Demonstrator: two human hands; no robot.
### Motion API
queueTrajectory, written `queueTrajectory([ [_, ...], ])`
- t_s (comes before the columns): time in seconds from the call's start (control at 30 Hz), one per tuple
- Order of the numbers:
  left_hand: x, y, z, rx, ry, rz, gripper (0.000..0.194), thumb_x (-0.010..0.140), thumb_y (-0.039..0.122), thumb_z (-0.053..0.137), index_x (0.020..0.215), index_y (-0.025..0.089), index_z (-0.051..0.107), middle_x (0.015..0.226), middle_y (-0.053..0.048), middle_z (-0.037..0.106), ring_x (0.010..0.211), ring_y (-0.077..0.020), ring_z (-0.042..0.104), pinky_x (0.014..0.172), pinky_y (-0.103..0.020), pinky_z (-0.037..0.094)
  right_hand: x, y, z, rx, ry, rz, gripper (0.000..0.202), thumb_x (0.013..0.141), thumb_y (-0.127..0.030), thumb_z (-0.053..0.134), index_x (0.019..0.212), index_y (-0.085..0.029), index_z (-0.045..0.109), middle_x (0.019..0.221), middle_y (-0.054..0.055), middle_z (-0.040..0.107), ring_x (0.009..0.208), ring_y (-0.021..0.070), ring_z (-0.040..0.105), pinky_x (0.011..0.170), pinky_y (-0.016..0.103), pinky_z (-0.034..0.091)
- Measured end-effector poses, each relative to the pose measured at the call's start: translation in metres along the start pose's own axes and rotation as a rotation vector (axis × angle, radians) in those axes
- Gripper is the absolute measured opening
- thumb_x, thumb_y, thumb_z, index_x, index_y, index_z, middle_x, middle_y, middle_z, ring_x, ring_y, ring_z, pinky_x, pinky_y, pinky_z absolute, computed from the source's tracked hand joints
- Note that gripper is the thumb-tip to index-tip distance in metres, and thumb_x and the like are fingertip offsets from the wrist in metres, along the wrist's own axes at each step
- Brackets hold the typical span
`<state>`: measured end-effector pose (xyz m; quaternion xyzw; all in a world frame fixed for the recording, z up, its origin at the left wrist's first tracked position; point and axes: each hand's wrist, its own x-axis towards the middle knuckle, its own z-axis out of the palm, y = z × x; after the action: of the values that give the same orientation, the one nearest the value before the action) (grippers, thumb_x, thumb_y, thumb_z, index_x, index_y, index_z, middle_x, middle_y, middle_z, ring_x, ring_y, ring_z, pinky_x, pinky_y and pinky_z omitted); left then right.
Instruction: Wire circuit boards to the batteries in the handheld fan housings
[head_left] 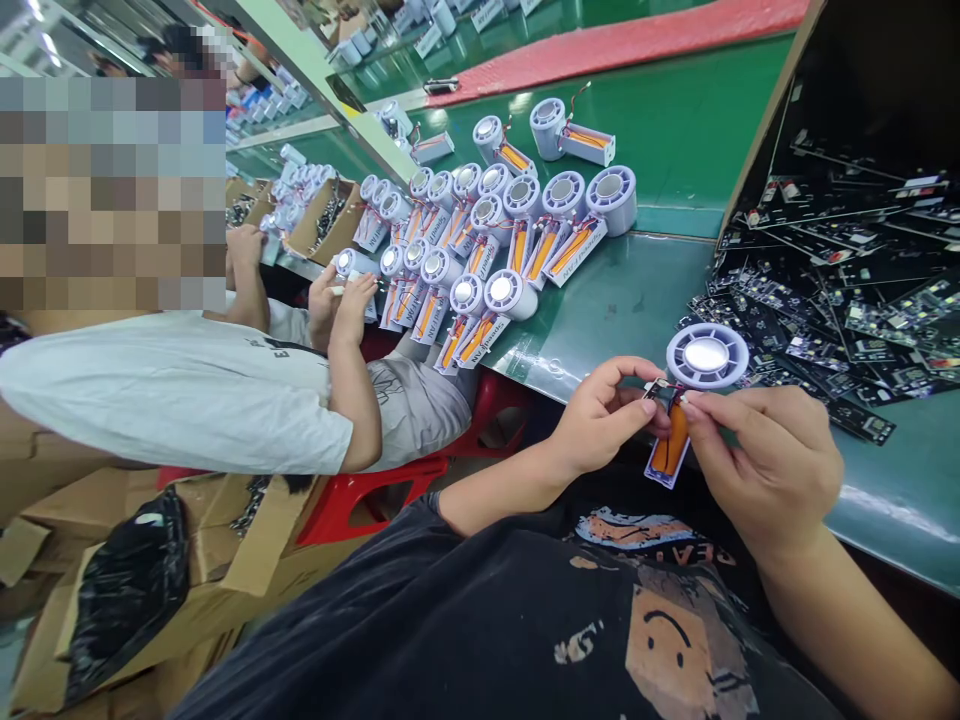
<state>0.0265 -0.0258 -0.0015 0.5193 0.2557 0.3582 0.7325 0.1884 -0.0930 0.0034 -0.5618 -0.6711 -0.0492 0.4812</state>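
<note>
A handheld fan body [709, 360] with a round, pale lilac head lies at the bench edge in front of me. Its slim open handle [667, 465] points toward me, with an orange battery [672, 440] inside. Over the handle, my left hand [604, 415] pinches a small black circuit board [660, 393] between thumb and fingers. Close to the board, my right hand [772, 455] is closed, thumb and forefinger gripping a tiny white wire plug [684, 399]. Fingers partly cover the thin wires there, so whether plug and board touch I cannot tell.
Many black circuit boards [862, 330] spill from a carton onto the bench at right. Several similar fans [502, 292] stand grouped left of centre. A co-worker [187, 390] sits at left, hands on another fan. Behind runs a green conveyor belt [675, 110].
</note>
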Motion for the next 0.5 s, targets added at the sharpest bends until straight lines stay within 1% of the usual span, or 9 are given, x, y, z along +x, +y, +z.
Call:
queueTrajectory([
  [0.03, 0.000, 0.000, 0.000, 0.022, -0.001, 0.008, 0.034, 0.089, 0.040, 0.072, 0.109, 0.020, 0.054, 0.097, -0.001, 0.058, 0.074, -0.0084, 0.066, 0.070, -0.023, 0.062, 0.001, 0.000, -0.001, -0.033, -0.002, -0.016, 0.025, 0.082, -0.012, 0.074, 0.102, -0.025, 0.066, 0.077, 0.001, 0.066, 0.072, 0.0193, 0.057, 0.070, 0.036, 0.041],
  [0.13, -0.001, 0.003, 0.002, 0.124, 0.025, 0.077, 0.033, 0.087, 0.041, 0.073, 0.107, 0.019, 0.058, 0.117, -0.005, 0.055, 0.075, -0.0070, 0.067, 0.071, -0.024, 0.064, 0.005, 0.000, -0.006, -0.150, -0.033, -0.062, 0.023, 0.083, -0.015, 0.074, 0.101, -0.025, 0.066, 0.078, 0.002, 0.068, 0.073, 0.0215, 0.056, 0.070, 0.038, 0.038],
  [0.17, -0.002, 0.003, 0.003, 0.160, 0.032, 0.105, 0.032, 0.088, 0.041, 0.073, 0.107, 0.018, 0.060, 0.120, -0.006, 0.054, 0.076, -0.0067, 0.067, 0.072, -0.023, 0.064, 0.006, -0.001, -0.007, -0.182, -0.048, -0.076, 0.021, 0.083, -0.016, 0.074, 0.101, -0.025, 0.067, 0.078, 0.003, 0.068, 0.073, 0.0220, 0.056, 0.070, 0.039, 0.037],
  [0.27, -0.003, 0.005, 0.005, 0.224, 0.047, 0.149, 0.027, 0.090, 0.038, 0.071, 0.106, 0.017, 0.063, 0.117, -0.006, 0.055, 0.079, -0.0069, 0.067, 0.073, -0.021, 0.064, 0.010, -0.003, -0.011, -0.219, -0.086, -0.104, 0.016, 0.085, -0.018, 0.073, 0.099, -0.024, 0.067, 0.078, 0.003, 0.069, 0.072, 0.0222, 0.055, 0.071, 0.040, 0.035],
  [0.43, -0.003, 0.006, 0.004, 0.224, 0.053, 0.110, 0.029, 0.090, 0.041, 0.070, 0.106, 0.017, 0.064, 0.119, -0.007, 0.056, 0.077, -0.0077, 0.069, 0.071, -0.021, 0.065, 0.011, -0.003, -0.012, -0.203, -0.094, -0.092, 0.012, 0.086, -0.018, 0.072, 0.094, -0.025, 0.068, 0.076, 0.001, 0.069, 0.072, 0.0213, 0.054, 0.073, 0.039, 0.033],
  [0.5, -0.003, 0.007, 0.003, 0.276, 0.048, 0.134, 0.027, 0.091, 0.039, 0.069, 0.105, 0.017, 0.065, 0.118, -0.007, 0.058, 0.076, -0.0076, 0.069, 0.071, -0.021, 0.065, 0.011, -0.003, -0.012, -0.199, -0.092, -0.075, 0.011, 0.086, -0.018, 0.072, 0.093, -0.024, 0.068, 0.076, 0.001, 0.068, 0.072, 0.0207, 0.054, 0.073, 0.039, 0.033],
])
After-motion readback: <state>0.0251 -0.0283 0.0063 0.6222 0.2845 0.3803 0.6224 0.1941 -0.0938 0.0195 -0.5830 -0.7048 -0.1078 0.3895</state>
